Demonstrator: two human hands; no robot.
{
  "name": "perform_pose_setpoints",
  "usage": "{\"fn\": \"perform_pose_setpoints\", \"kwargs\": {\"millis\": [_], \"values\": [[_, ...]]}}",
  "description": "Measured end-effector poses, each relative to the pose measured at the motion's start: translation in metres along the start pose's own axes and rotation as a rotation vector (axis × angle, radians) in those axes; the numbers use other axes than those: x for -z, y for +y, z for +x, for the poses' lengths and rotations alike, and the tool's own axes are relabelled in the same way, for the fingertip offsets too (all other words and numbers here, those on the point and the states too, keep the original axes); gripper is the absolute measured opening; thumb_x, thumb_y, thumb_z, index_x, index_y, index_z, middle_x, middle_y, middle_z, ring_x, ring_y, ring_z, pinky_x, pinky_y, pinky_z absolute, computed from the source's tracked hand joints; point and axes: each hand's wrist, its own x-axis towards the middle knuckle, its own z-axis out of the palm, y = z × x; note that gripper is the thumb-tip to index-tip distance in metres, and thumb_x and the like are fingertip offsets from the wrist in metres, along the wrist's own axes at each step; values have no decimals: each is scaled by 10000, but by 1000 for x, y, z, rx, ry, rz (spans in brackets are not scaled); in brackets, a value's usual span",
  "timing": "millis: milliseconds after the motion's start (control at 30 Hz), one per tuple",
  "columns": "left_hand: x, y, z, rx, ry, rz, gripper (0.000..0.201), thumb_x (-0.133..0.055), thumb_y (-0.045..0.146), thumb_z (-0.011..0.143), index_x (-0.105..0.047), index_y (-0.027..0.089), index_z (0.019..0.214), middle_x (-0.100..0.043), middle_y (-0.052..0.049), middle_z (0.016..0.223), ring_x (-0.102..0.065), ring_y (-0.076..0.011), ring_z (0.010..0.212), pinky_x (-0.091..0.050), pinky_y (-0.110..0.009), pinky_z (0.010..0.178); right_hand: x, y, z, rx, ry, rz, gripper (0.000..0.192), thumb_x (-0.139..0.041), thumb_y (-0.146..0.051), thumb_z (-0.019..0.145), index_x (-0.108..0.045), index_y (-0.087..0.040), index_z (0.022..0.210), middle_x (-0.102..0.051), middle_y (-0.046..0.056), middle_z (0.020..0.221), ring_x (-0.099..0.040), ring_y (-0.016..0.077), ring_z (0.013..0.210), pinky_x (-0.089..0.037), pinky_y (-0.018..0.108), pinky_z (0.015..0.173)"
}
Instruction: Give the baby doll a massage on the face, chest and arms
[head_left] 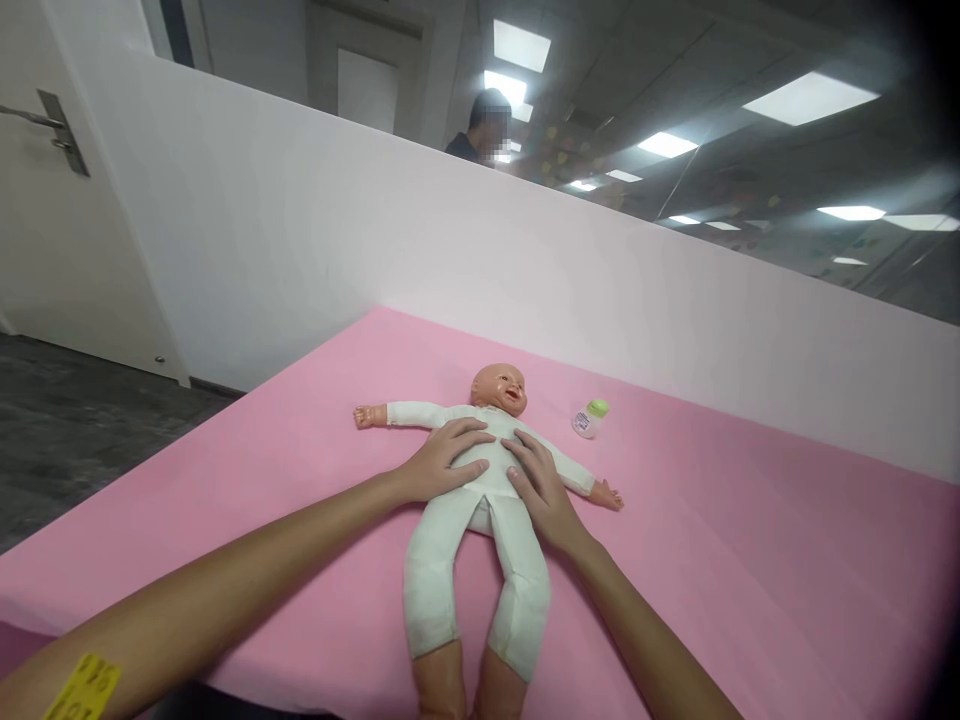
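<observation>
A baby doll [491, 455] with a white cloth body lies on its back on the pink-covered table [300, 450], its head toward the wall and its arms stretched out sideways. My left hand [448, 460] rests on the left side of its torso, fingers extended across the chest. On the right side of the torso lies my right hand [545, 487], its fingers also extended and apart. Neither hand grips anything. Right of the doll's head, a small clear bottle with a green cap [590, 418] is on the pink cover, apart from both hands.
A low white wall [525, 260] borders the table's far side, with glass and ceiling lights above it. Behind it a person [480, 130] is partly visible. At the left are a door [67, 200] with a metal handle and a dark grey floor [82, 430].
</observation>
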Motion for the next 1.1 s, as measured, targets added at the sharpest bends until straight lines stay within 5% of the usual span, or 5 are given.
{"fn": "perform_pose_setpoints", "kwargs": {"millis": [1100], "values": [[-1, -1, 0, 5, -7, 1, 416, -537, 426, 1022, -595, 311, 1417, -509, -76, 1518, -434, -293, 1445, -320, -511, 1250, -2, 6, 2, 59, 32, -38, 431, -459, -489, 1048, -558, -365, 1450, -377, 39, 1633, -299, 288, 1542, -241, 576, 1278]]}}
